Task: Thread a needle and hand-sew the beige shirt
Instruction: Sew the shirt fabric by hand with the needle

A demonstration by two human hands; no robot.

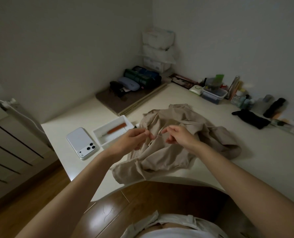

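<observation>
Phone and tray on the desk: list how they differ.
The phone is a flat closed slab lying camera side up; the tray is an open walled box holding an orange-handled tool. The phone lies nearer the left edge of the desk; the tray sits between it and the beige shirt. Both are white and rectangular.

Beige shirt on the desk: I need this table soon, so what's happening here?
A person holds both hands over the crumpled beige cloth shirt on the white desk. The left hand and right hand have fingertips drawn close, as if working something fine; no needle or thread shows clearly. A white tray with an orange-handled tool sits to the left, untouched.
</observation>
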